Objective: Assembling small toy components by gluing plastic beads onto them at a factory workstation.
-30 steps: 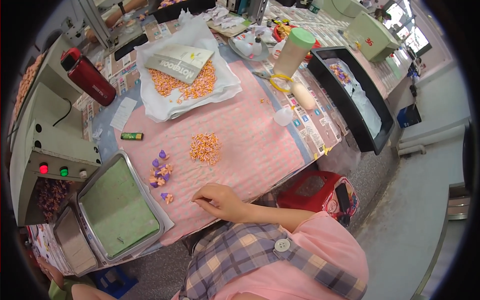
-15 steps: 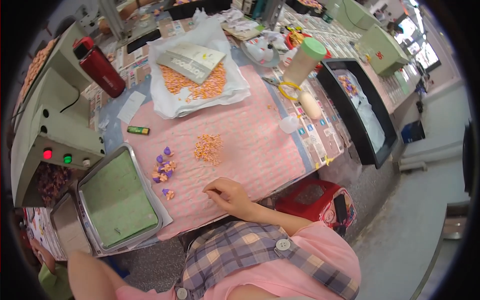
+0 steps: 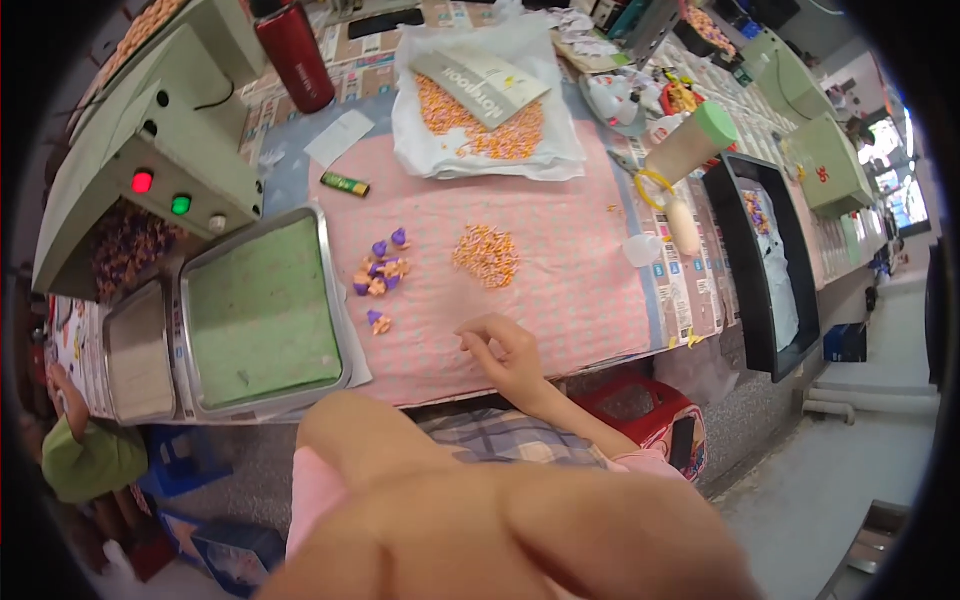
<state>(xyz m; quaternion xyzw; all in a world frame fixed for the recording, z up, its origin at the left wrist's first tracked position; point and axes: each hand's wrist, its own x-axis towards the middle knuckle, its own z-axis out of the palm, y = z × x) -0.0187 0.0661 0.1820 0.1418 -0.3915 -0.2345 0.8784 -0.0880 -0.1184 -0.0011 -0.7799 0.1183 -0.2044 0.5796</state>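
My right hand is over the near edge of the pink checked cloth. Its fingers are bent, with a gap between thumb and forefinger and nothing visible in it. Just beyond lies a small pile of tiny orange, yellow and white pieces. Left of the pile is a cluster of small purple-and-peach figures, and one more figure lies apart, nearer me. My left hand, large and blurred, is raised very close to the camera at the lower edge, so its fingers cannot be read.
A metal tray with a green lining stands left, before a pale green machine with lit buttons. Paper with more tiny pieces lies at the back, near a red bottle. A black bin stands right. Another person's green sleeve shows lower left.
My left hand has risen from the lower left to in front of the camera. The view has shifted, moving the tabletop in the picture; my right hand stays near the cloth's edge.
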